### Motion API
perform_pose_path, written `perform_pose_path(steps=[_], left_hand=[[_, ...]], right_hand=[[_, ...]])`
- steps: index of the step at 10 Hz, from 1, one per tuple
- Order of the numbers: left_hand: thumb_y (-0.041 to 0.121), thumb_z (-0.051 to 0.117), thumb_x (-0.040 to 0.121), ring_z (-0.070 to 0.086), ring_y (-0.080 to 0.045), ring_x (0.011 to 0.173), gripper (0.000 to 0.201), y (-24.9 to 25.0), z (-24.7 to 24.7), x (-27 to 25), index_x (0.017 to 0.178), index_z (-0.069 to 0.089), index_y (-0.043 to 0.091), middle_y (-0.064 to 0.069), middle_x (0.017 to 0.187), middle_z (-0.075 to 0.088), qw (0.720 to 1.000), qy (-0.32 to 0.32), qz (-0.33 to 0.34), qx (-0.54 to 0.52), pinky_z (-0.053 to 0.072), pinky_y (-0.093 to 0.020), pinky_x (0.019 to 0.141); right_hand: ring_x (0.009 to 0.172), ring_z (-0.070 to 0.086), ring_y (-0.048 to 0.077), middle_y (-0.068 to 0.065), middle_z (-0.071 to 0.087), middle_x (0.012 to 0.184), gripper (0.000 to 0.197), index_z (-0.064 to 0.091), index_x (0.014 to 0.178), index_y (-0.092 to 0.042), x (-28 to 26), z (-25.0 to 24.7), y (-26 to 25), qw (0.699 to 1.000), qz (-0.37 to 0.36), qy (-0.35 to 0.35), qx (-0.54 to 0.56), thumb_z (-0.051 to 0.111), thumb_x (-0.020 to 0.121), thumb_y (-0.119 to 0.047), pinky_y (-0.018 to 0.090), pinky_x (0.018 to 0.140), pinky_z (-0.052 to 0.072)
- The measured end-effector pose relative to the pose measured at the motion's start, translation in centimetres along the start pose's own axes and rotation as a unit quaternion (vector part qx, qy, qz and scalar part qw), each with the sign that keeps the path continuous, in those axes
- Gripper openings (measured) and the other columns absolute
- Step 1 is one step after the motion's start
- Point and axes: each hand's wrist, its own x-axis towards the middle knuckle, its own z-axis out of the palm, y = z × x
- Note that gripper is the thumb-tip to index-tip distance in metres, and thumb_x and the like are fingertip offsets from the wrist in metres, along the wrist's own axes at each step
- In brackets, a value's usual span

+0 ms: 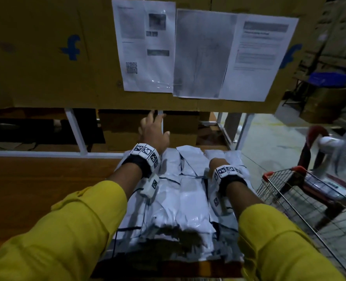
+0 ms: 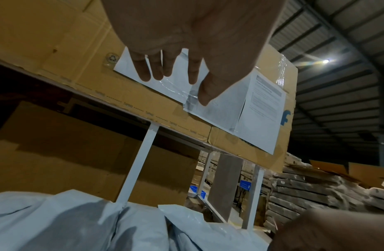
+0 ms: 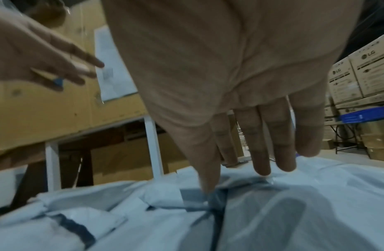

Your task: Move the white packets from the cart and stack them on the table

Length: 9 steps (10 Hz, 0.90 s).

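"LG" printed on stacked cardboard boxes (image 3: 358, 71), bkgd right. Blue "f" logo on big cardboard panel (image 1: 71, 47). Taped paper sheets (image 1: 145, 45): text too blurred to read.

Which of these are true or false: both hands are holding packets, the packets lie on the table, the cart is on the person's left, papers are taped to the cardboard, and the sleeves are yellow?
1. Both hands are holding packets. False: the left hand is raised with fingers spread and holds nothing, and the right hand reaches down with straight fingers onto the white packets.
2. The white packets lie on the table. True.
3. The cart is on the person's left. False: it stands to the right of the table.
4. Papers are taped to the cardboard. True.
5. The sleeves are yellow. True.
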Motion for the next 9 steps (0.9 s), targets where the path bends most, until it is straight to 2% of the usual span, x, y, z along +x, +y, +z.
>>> perform_pose_path(steps=[1, 2, 3, 4, 5, 6, 7, 8, 9], left_hand=[[0.026, 0.070, 0.089, 0.026, -0.032, 0.145, 0.061, 0.1, 0.4, 0.7, 0.145, 0.045, 0.027, -0.007, 0.162, 0.025, 1.000, 0.002, -0.003, -0.008, 0.028, -0.050, 0.115], [0.027, 0.070, 0.089, 0.026, -0.032, 0.145, 0.059, 0.2, 0.7, 1.2, 0.143, 0.046, 0.028, -0.007, 0.162, 0.026, 1.000, 0.009, -0.002, 0.003, 0.029, -0.050, 0.115], [0.027, 0.070, 0.089, 0.026, -0.033, 0.145, 0.058, 0.3, 0.8, 1.8, 0.142, 0.047, 0.028, -0.007, 0.162, 0.026, 1.000, 0.006, -0.014, 0.003, 0.030, -0.050, 0.114], [0.029, 0.070, 0.089, 0.025, -0.034, 0.145, 0.055, 0.1, 0.8, 2.8, 0.141, 0.049, 0.027, -0.007, 0.163, 0.025, 1.000, 0.005, -0.021, 0.010, 0.029, -0.051, 0.114], [0.030, 0.069, 0.090, 0.023, -0.034, 0.146, 0.053, 0.2, 0.6, 3.3, 0.139, 0.051, 0.027, -0.007, 0.163, 0.024, 1.000, 0.009, -0.024, 0.012, 0.029, -0.051, 0.115], [0.030, 0.069, 0.089, 0.024, -0.034, 0.146, 0.052, 0.3, 0.6, 3.6, 0.138, 0.052, 0.027, -0.006, 0.163, 0.024, 0.999, 0.016, -0.026, 0.013, 0.029, -0.051, 0.115], [0.030, 0.069, 0.089, 0.025, -0.034, 0.146, 0.053, 0.5, 0.4, 3.4, 0.138, 0.051, 0.025, -0.005, 0.164, 0.024, 0.999, 0.006, -0.029, 0.019, 0.030, -0.050, 0.114], [0.028, 0.070, 0.089, 0.026, -0.032, 0.145, 0.054, 0.8, -0.3, 3.4, 0.139, 0.050, 0.026, -0.006, 0.162, 0.026, 1.000, 0.028, -0.009, 0.009, 0.031, -0.049, 0.113], [0.025, 0.069, 0.090, 0.025, -0.032, 0.147, 0.065, 1.4, -1.4, 3.3, 0.148, 0.041, 0.022, -0.008, 0.163, 0.025, 0.999, 0.049, 0.006, -0.015, 0.033, -0.048, 0.116]], right_hand=[[0.124, 0.057, 0.035, 0.015, 0.058, 0.136, 0.041, 0.059, 0.132, -0.008, 1.0, 0.7, 0.1, 1.000, -0.001, 0.015, 0.011, 0.064, 0.091, -0.014, 0.037, 0.089, 0.048], [0.121, 0.058, 0.035, 0.016, 0.058, 0.133, 0.044, 0.056, 0.132, -0.011, 1.7, 0.9, -0.5, 0.997, -0.032, 0.069, -0.011, 0.064, 0.088, -0.016, 0.042, 0.096, 0.051], [0.120, 0.057, 0.037, 0.019, 0.057, 0.133, 0.036, 0.054, 0.134, -0.009, 1.7, 0.6, -2.0, 0.991, -0.057, 0.105, -0.053, 0.045, 0.100, -0.016, 0.045, 0.097, 0.050], [0.116, 0.061, 0.038, 0.021, 0.062, 0.126, 0.030, 0.062, 0.123, -0.003, 1.9, 0.2, -3.1, 0.988, -0.087, 0.118, -0.057, 0.047, 0.098, -0.008, 0.045, 0.094, 0.052], [0.107, 0.065, 0.036, 0.018, 0.068, 0.112, 0.020, 0.068, 0.105, -0.004, 2.1, 0.2, -3.7, 0.986, -0.103, 0.126, -0.034, 0.052, 0.092, -0.003, 0.043, 0.088, 0.055], [0.105, 0.066, 0.034, 0.014, 0.068, 0.112, 0.020, 0.067, 0.107, -0.009, 2.7, 0.6, -4.6, 0.987, -0.116, 0.111, -0.023, 0.050, 0.097, -0.010, 0.041, 0.087, 0.054], [0.104, 0.066, 0.031, 0.009, 0.069, 0.113, 0.020, 0.069, 0.105, -0.017, 3.6, 1.1, -5.1, 0.991, -0.111, 0.070, 0.025, 0.061, 0.092, -0.030, 0.038, 0.080, 0.053], [0.094, 0.067, 0.030, 0.009, 0.072, 0.104, 0.026, 0.071, 0.099, -0.016, 3.9, 0.2, -5.0, 0.992, -0.100, 0.058, 0.048, 0.067, 0.086, -0.038, 0.032, 0.074, 0.051], [0.081, 0.068, 0.030, 0.010, 0.073, 0.094, 0.030, 0.073, 0.099, -0.014, 2.9, -2.3, -4.1, 0.987, -0.074, 0.121, 0.075, 0.068, 0.086, -0.041, 0.035, 0.074, 0.058]])
